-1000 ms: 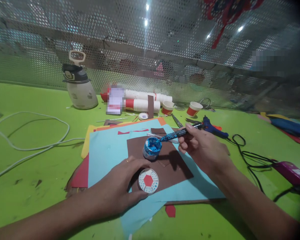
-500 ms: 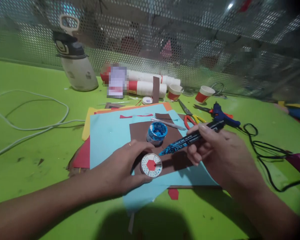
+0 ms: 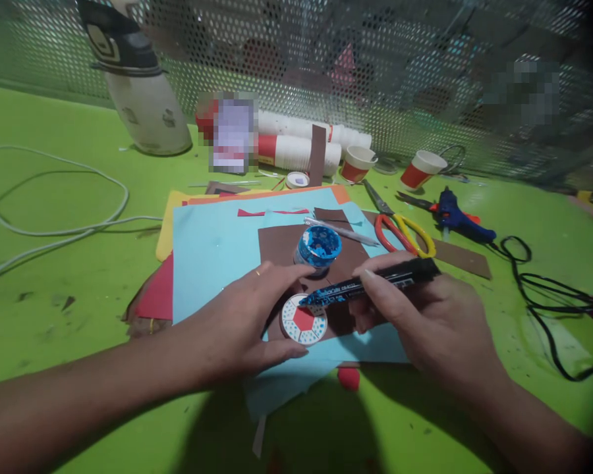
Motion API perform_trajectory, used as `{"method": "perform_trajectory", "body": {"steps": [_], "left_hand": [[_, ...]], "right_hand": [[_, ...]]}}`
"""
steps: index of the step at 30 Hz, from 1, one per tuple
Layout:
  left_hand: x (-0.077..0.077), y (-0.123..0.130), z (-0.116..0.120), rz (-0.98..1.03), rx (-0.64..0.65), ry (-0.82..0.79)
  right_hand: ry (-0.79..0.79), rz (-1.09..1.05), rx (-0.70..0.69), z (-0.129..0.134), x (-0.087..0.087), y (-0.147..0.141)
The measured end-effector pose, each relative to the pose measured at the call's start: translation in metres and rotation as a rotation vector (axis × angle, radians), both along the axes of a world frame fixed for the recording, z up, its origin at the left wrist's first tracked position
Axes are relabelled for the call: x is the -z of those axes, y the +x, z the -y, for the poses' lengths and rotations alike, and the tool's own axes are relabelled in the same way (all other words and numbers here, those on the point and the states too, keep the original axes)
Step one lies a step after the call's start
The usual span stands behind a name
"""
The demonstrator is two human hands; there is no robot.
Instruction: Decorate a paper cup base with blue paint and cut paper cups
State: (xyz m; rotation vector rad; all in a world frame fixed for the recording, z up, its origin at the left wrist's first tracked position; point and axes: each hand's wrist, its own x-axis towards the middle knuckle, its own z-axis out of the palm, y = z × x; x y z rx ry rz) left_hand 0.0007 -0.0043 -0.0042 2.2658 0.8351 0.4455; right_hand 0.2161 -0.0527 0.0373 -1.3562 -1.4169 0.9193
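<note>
My left hand [image 3: 250,316] grips a round white disc [image 3: 291,326] by its side, thumb and fingers around its left edge. The disc carries a red hexagon [image 3: 304,320], dark lines and many blue dots. In my right hand [image 3: 415,309] is a black marker [image 3: 375,280] with a blue-smeared front end, its tip at the disc's upper face. An open jar of blue paint [image 3: 320,249] stands just behind the disc on brown paper [image 3: 277,243], which lies over light blue sheets [image 3: 202,263].
Behind the sheets are scissors [image 3: 386,224], a blue glue gun [image 3: 462,220], paper cups [image 3: 358,164] and stacked cups [image 3: 301,155]. A large bottle [image 3: 145,105] stands back left. Cables [image 3: 79,227] lie left, and a black cord [image 3: 534,322] lies right.
My right hand has moved left and brought the marker tip from beside the disc to its upper face. The whole view has shifted somewhat.
</note>
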Motion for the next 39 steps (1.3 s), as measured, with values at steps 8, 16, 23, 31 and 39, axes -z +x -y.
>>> {"method": "perform_trajectory", "body": {"steps": [8, 16, 23, 31, 39], "left_hand": [[0.002, 0.000, 0.001, 0.037, -0.017, 0.013], [-0.007, -0.003, 0.001, 0.051, -0.017, -0.147], [-0.005, -0.003, -0.002, 0.101, 0.017, -0.175], [0.001, -0.002, -0.002, 0.113, 0.011, -0.144], [-0.002, -0.001, -0.003, 0.076, 0.009, -0.098]], "right_hand": [[0.092, 0.125, 0.007, 0.003, -0.003, -0.004], [0.151, 0.201, 0.022, 0.005, 0.000, -0.003], [0.169, 0.242, 0.013, 0.006, 0.003, -0.002], [0.201, 0.323, 0.012, 0.007, 0.001, -0.002], [0.236, 0.359, -0.030, 0.006, 0.002, -0.001]]}}
